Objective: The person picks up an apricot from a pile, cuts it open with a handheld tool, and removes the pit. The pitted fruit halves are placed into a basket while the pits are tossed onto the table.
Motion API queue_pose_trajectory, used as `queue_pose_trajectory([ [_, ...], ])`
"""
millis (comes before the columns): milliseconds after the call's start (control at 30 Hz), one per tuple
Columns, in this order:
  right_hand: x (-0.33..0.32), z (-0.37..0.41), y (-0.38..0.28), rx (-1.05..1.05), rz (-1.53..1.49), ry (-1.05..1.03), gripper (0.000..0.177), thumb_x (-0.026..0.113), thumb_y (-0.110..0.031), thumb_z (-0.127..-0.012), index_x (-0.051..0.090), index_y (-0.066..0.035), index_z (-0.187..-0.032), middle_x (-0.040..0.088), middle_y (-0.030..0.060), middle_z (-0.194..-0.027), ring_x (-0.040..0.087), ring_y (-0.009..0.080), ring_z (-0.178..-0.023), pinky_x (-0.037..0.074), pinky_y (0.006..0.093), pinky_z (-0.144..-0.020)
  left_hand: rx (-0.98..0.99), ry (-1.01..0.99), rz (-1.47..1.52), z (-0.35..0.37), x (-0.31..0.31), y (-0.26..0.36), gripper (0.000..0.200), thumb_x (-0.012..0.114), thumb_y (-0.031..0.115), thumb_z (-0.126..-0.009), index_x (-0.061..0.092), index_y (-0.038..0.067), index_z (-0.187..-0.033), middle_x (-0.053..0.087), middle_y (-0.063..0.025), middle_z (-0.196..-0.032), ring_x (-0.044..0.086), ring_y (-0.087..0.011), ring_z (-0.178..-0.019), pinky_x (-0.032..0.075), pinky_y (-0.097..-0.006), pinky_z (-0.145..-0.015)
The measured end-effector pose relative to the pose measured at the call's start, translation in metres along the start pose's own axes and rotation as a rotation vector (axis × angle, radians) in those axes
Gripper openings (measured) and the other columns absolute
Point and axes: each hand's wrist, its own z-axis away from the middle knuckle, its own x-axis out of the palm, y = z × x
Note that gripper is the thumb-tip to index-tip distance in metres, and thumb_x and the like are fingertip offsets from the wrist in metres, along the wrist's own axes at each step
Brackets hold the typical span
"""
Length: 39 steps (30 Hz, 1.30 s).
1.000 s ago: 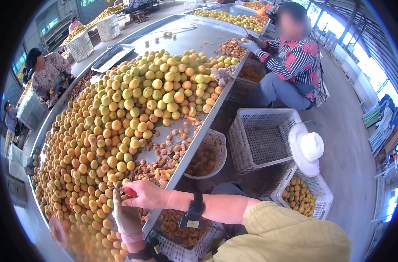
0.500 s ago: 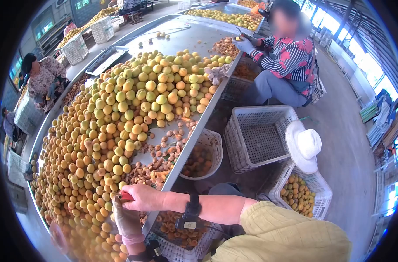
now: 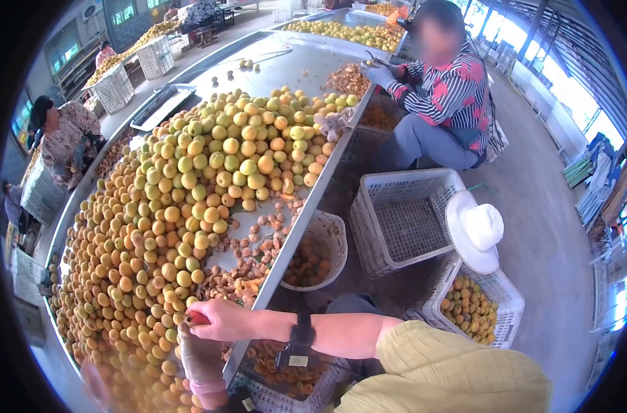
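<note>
My right hand (image 3: pixel 222 321) is closed on a red-handled tool (image 3: pixel 198 318); its working end is hidden. Close against it, my gloved left hand (image 3: pixel 200 354) has its fingers curled, and whatever they hold is out of sight. Both hands are together over the near edge of the metal table (image 3: pixel 301 60). A large heap of yellow-orange apricots (image 3: pixel 183 206) spreads beyond and beside them. Just past my right hand lie brown pits (image 3: pixel 224 282) with scraps of orange flesh.
Below the table edge, a crate (image 3: pixel 327 396) holds halved apricots, beside a white bucket (image 3: pixel 337 241). Farther right stand a grey crate (image 3: pixel 358 234) and a crate of apricots (image 3: pixel 513 303) with a white hat (image 3: pixel 480 230) on its rim. A co-worker (image 3: pixel 444 96) sits at the far right side.
The view has shifted slightly. My hands stay together, sitting a little lower in the picture, and the red-handled tool is still in my right hand.
</note>
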Motion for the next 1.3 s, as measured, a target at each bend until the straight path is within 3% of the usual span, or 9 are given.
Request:
queue_pose_trajectory([
  [67, 0.000, -0.001, 0.008, -0.018, 0.071, -0.032, 0.031, 0.061, -0.022, -0.083, 0.057, 0.002, -0.102, 0.065, 0.0171, -0.086, 0.064, 0.0290, -0.081, 0.049, 0.0360, -0.073, -0.305, 0.274, 1.490, 0.002, 0.007, 0.005, 0.046, 0.043, 0.040, -0.099, 0.047, 0.004, -0.127, 0.052, -0.0082, -0.126, 0.048, -0.0195, -0.118, 0.036, -0.0366, -0.103],
  [100, 0.000, -0.001, 0.009, -0.019, 0.082, -0.024, 0.030, 0.061, -0.023, -0.083, 0.056, 0.001, -0.099, 0.065, 0.0179, -0.085, 0.065, 0.0308, -0.081, 0.049, 0.0369, -0.072, -0.241, 0.153, 0.630, 0.004, 0.040, 0.021, 0.045, 0.044, 0.039, -0.099, 0.047, 0.005, -0.128, 0.052, -0.0076, -0.126, 0.049, -0.0186, -0.117, 0.036, -0.0364, -0.104],
  [200, -0.001, 0.000, 0.002, 0.013, 0.152, -0.014, 0.028, 0.061, -0.025, -0.084, 0.054, 0.000, -0.094, 0.065, 0.0184, -0.082, 0.064, 0.0327, -0.080, 0.050, 0.0377, -0.072, -0.160, 0.152, 0.306, 0.005, 0.045, 0.014, 0.047, 0.046, 0.040, -0.098, 0.046, 0.005, -0.129, 0.052, -0.0077, -0.126, 0.050, -0.0191, -0.116, 0.038, -0.0366, -0.103],
  [733, 0.009, 0.002, 0.010, -0.100, 0.133, 0.055, 0.028, 0.062, -0.018, -0.081, 0.051, 0.000, -0.101, 0.064, 0.0212, -0.087, 0.064, 0.0357, -0.082, 0.050, 0.0413, -0.071, -0.175, 0.224, 0.377, 0.003, 0.040, 0.014, 0.055, 0.049, 0.043, -0.096, 0.042, 0.004, -0.133, 0.050, -0.0097, -0.128, 0.048, -0.0225, -0.120, 0.036, -0.0376, -0.106],
  [800, 0.005, 0.001, 0.007, -0.051, 0.090, 0.061, 0.024, 0.060, -0.017, -0.082, 0.050, 0.002, -0.092, 0.063, 0.0203, -0.079, 0.064, 0.0355, -0.078, 0.049, 0.0402, -0.068, -0.293, 0.163, 1.811, 0.008, 0.001, -0.005, 0.048, 0.038, 0.035, -0.102, 0.036, 0.004, -0.139, 0.045, -0.0050, -0.137, 0.038, -0.0200, -0.128, 0.025, -0.0363, -0.112],
  [933, -0.002, -0.004, 0.009, -0.021, 0.071, -0.004, 0.029, 0.059, -0.019, -0.085, 0.052, 0.001, -0.104, 0.065, 0.0204, -0.089, 0.065, 0.0321, -0.085, 0.050, 0.0380, -0.075, -0.018, -0.037, -0.013, 0.000, 0.002, -0.008, 0.047, 0.041, 0.035, -0.101, 0.041, 0.003, -0.136, 0.045, -0.0058, -0.136, 0.041, -0.0157, -0.125, 0.027, -0.0323, -0.110],
  [1100, 0.005, -0.003, 0.014, -0.017, -0.045, 0.121, 0.033, 0.056, -0.023, -0.091, 0.049, 0.000, -0.114, 0.064, 0.0155, -0.103, 0.063, 0.0248, -0.092, 0.049, 0.0370, -0.080, -0.146, 0.022, 0.787, -0.005, 0.024, 0.001, 0.045, 0.046, 0.036, -0.099, 0.047, 0.003, -0.130, 0.049, -0.0066, -0.133, 0.045, -0.0180, -0.123, 0.032, -0.0355, -0.108],
  [1233, 0.003, -0.002, 0.009, -0.007, -0.017, 0.117, 0.025, 0.057, -0.025, -0.092, 0.049, -0.002, -0.094, 0.059, 0.0096, -0.081, 0.057, 0.0186, -0.075, 0.046, 0.0328, -0.068, 0.019, 0.268, -0.287, -0.001, 0.033, 0.018, 0.034, 0.051, 0.031, -0.098, 0.053, 0.001, -0.114, 0.056, -0.0088, -0.114, 0.053, -0.0197, -0.108, 0.042, -0.0322, -0.097],
  [1300, 0.001, -0.004, 0.004, 0.007, -0.041, 0.084, 0.024, 0.056, -0.026, -0.093, 0.049, -0.002, -0.092, 0.058, 0.0088, -0.077, 0.056, 0.0182, -0.072, 0.045, 0.0327, -0.066, 0.016, 0.221, 0.085, -0.003, 0.037, 0.024, 0.034, 0.053, 0.029, -0.096, 0.052, 0.001, -0.116, 0.056, -0.0092, -0.115, 0.053, -0.0196, -0.109, 0.042, -0.0328, -0.098],
])
